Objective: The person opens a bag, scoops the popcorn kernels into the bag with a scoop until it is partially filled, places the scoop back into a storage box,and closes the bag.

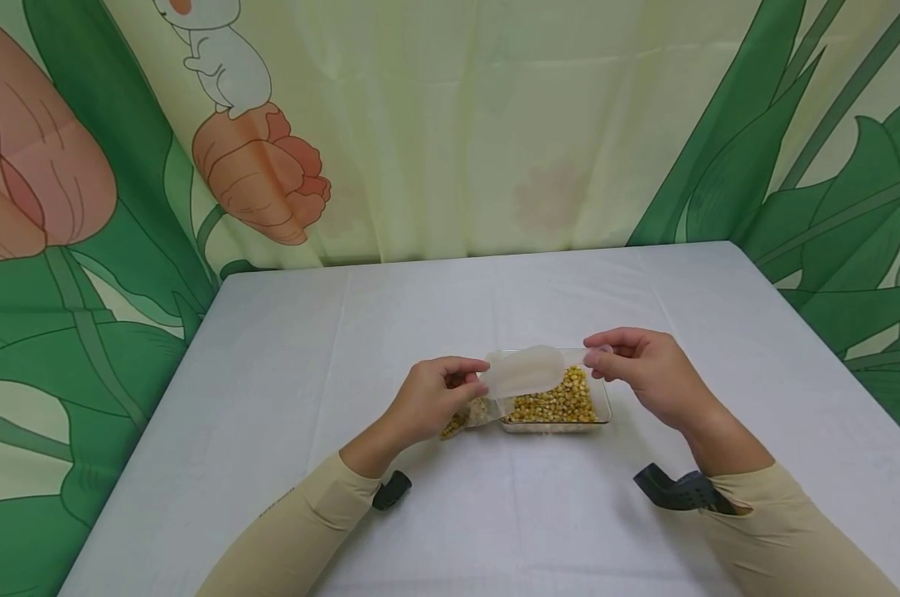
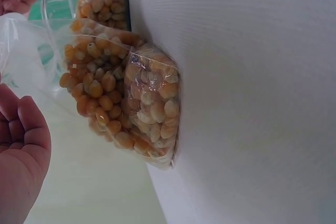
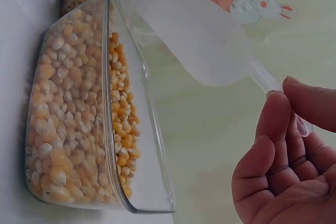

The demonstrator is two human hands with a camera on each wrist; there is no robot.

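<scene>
My right hand [image 1: 655,377] pinches the thin handle of a translucent white scoop [image 3: 205,35] between thumb and fingers. The scoop's bowl tilts over the left part of a clear rectangular container [image 1: 554,426], its tip at the mouth of a clear plastic bag [image 2: 31,51]. Yellow corn kernels [image 3: 68,103] fill much of the container. My left hand [image 1: 431,398] grips the bag's upper edge with thumb and fingers. More corn kernels [image 2: 152,98] sit in the bottom of the bag, which stands on the table left of the container.
A white cloth covers the table [image 1: 390,315]. Behind it hangs a curtain [image 1: 457,124] printed with plants and a rabbit. Dark straps [image 1: 677,489] show at both wrists, beside beige sleeves [image 1: 301,522].
</scene>
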